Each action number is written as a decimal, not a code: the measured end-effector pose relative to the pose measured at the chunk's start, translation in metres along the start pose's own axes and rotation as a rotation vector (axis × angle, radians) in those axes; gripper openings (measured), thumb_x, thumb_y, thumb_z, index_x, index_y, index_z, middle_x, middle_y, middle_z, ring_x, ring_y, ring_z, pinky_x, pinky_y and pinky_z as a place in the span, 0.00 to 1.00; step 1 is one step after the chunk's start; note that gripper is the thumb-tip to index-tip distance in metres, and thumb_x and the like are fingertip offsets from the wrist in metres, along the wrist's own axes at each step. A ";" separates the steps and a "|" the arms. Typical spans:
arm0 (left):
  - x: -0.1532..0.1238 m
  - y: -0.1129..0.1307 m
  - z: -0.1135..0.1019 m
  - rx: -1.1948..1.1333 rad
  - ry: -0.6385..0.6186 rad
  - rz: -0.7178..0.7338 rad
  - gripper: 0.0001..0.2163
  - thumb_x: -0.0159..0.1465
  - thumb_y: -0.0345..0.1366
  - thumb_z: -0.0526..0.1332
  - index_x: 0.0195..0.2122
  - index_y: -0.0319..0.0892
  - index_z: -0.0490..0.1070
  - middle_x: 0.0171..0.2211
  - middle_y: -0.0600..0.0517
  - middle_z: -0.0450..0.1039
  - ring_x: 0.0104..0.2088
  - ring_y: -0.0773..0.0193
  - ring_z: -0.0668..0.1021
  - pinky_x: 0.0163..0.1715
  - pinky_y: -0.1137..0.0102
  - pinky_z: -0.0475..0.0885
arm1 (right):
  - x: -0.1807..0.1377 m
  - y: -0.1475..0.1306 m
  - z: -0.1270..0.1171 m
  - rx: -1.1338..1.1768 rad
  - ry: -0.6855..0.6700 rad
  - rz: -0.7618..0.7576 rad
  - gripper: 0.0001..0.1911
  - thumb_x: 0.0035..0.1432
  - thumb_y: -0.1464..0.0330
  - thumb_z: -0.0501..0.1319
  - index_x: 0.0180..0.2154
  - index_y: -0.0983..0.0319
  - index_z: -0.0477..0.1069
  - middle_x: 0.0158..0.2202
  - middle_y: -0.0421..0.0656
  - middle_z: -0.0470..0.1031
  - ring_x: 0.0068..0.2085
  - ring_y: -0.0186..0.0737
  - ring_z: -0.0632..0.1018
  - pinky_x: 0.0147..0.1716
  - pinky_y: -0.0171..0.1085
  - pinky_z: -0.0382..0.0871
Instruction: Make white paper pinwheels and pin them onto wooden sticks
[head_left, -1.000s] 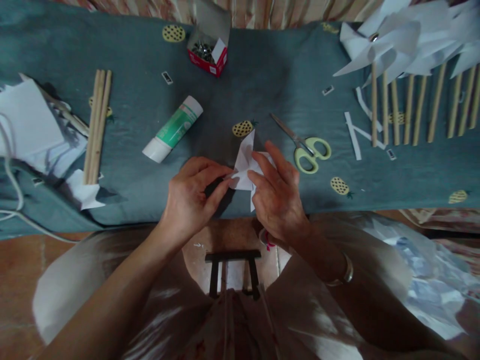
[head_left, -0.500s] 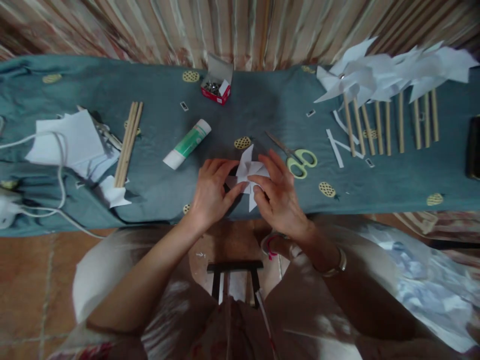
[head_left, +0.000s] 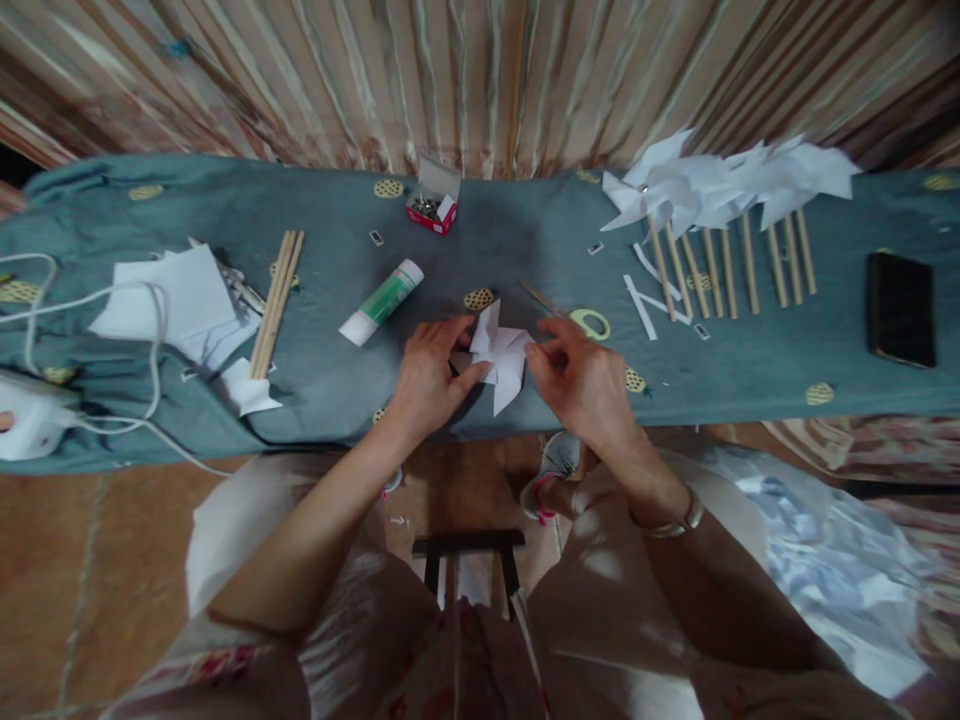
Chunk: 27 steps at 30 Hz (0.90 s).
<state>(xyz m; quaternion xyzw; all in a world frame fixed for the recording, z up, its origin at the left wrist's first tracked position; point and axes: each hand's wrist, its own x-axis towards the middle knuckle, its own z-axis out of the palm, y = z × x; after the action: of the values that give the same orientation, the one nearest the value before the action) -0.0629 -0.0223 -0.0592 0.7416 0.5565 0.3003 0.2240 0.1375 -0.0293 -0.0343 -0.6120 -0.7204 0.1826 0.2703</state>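
A white paper pinwheel [head_left: 504, 352] with folded blades is held just above the near edge of the cloth-covered table. My left hand [head_left: 429, 380] grips its left side, thumb in front and fingers behind. At the right blade is my right hand [head_left: 583, 385], its fingers bent and apart, a fingertip at the paper's edge; whether it touches is unclear. Behind that hand lie scissors [head_left: 591, 323] with pale green handles, partly hidden by it. A green and white glue stick [head_left: 382, 302] lies to the left, beyond my left hand.
Behind stands an open red box [head_left: 433, 215] of small metal pins. Wooden sticks [head_left: 276, 305], white paper sheets [head_left: 176, 295] and a white cable [head_left: 159, 350] lie left. To the right are finished pinwheels [head_left: 720, 185] on sticks, paper strips [head_left: 640, 307] and a dark phone-like object [head_left: 900, 308].
My right hand has drawn back to the right from the pinwheel's middle, uncovering its right blades. My left hand keeps its hold. The view has shifted slightly.
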 end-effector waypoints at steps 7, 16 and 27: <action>0.000 -0.004 0.004 -0.041 0.033 -0.005 0.23 0.59 0.37 0.68 0.55 0.38 0.71 0.42 0.46 0.79 0.45 0.54 0.77 0.49 0.57 0.71 | -0.008 -0.013 0.005 -0.102 -0.125 0.107 0.29 0.61 0.60 0.60 0.59 0.68 0.67 0.28 0.45 0.82 0.31 0.48 0.82 0.34 0.43 0.74; 0.001 -0.001 -0.001 -0.231 0.053 -0.141 0.23 0.59 0.37 0.66 0.56 0.38 0.71 0.38 0.48 0.79 0.41 0.57 0.77 0.44 0.62 0.72 | -0.001 -0.017 0.010 0.197 -0.051 0.190 0.34 0.56 0.62 0.64 0.62 0.66 0.61 0.40 0.47 0.84 0.36 0.46 0.84 0.40 0.44 0.77; 0.003 0.012 -0.009 -1.040 0.141 -0.442 0.18 0.46 0.42 0.75 0.35 0.39 0.78 0.34 0.49 0.82 0.36 0.58 0.81 0.43 0.64 0.74 | 0.006 -0.020 0.024 0.732 0.058 0.281 0.37 0.53 0.61 0.66 0.63 0.62 0.59 0.39 0.45 0.83 0.36 0.45 0.83 0.38 0.45 0.79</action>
<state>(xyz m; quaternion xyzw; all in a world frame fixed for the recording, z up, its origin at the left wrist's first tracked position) -0.0603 -0.0232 -0.0440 0.3778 0.4908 0.5296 0.5796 0.1068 -0.0254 -0.0405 -0.5727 -0.5088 0.4455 0.4633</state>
